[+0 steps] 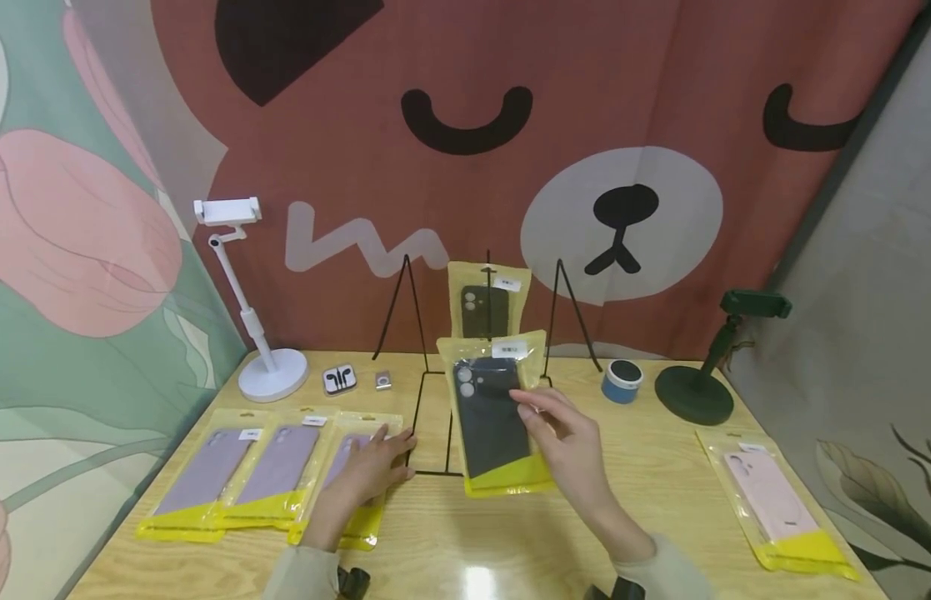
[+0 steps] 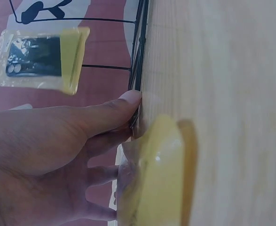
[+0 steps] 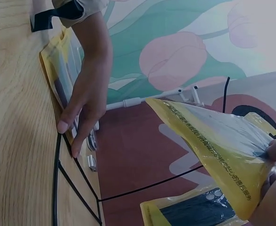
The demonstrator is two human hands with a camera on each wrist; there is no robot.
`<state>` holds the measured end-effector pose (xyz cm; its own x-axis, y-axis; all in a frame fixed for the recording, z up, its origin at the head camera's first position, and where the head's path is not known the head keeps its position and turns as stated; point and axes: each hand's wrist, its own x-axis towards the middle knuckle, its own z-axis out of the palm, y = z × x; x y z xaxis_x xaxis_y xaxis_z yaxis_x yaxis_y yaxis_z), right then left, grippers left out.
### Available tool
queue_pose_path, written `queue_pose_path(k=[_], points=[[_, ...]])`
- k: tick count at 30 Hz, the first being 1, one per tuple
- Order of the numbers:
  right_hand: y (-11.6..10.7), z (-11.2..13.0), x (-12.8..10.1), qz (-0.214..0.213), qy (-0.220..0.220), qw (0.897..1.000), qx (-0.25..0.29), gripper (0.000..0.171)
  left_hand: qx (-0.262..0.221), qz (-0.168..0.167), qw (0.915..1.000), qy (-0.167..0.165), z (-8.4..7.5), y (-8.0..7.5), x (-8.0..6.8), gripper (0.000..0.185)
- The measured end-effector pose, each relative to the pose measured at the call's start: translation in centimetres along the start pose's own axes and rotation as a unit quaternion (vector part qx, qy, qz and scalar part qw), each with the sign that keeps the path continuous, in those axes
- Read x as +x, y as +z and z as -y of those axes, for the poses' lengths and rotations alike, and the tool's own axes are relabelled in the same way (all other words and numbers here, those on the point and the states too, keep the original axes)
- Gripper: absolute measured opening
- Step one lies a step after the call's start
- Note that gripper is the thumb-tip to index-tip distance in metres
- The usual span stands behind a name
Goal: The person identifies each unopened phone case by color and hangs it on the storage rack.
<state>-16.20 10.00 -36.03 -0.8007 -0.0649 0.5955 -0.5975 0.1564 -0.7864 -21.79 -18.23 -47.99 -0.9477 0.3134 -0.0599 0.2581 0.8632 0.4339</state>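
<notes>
My right hand (image 1: pixel 573 446) pinches the right edge of a packaged dark phone case (image 1: pixel 491 417) between thumb and fingers. It is held upright in front of the black wire rack (image 1: pixel 420 429). Behind it, another packaged dark phone case (image 1: pixel 486 304) hangs on the rack; its lower part is hidden. My left hand (image 1: pixel 369 471) pinches the rack's front left base corner between thumb and index finger, as the right wrist view shows. Its other fingers spread over a packaged purple phone case (image 1: pixel 341 454). In the left wrist view the thumb (image 2: pixel 130 97) lies on the black wire.
Two more packaged purple cases (image 1: pixel 206 475) lie at left. A packaged pink case (image 1: pixel 776 496) lies at right. Along the back are a white phone stand (image 1: pixel 273 375), boxed earphones (image 1: pixel 339 379), a small silver item (image 1: pixel 382 381), a blue-and-white round container (image 1: pixel 622 383) and a dark green stand (image 1: pixel 693 392).
</notes>
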Motion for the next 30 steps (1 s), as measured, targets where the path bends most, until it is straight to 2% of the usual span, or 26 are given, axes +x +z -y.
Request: queue_pose_path(k=[4,8,11,16,23,30], points=[[0.1,-1.1,-0.2,0.005,-0.02,1.0,0.004,0.022,0.002,0.004,1.0,0.001,-0.1,0.1,0.0,0.052],[0.0,-2.7,-0.8,0.016,-0.062,0.998,0.021,0.027,0.007,0.004,1.0,-0.002,-0.2,0.1,0.1,0.052],[0.0,-3.0,-0.9,0.013,-0.086,0.996,0.024,0.029,0.009,0.001,0.9999,-0.006,-0.1,0.1,0.1,0.051],[0.0,-2.5,-0.5,-0.003,-0.072,0.997,0.018,0.028,0.008,0.002,0.9999,-0.007,-0.1,0.1,0.0,0.052],[0.6,-0.6,0.4,-0.001,-0.044,0.999,0.008,0.022,0.006,0.001,1.0,-0.006,0.2,0.0,0.0,0.052],[0.8,-3.1,0.6,-0.011,-0.037,0.999,0.019,0.024,0.011,0.002,0.9999,-0.003,0.2,0.0,0.1,0.052]])
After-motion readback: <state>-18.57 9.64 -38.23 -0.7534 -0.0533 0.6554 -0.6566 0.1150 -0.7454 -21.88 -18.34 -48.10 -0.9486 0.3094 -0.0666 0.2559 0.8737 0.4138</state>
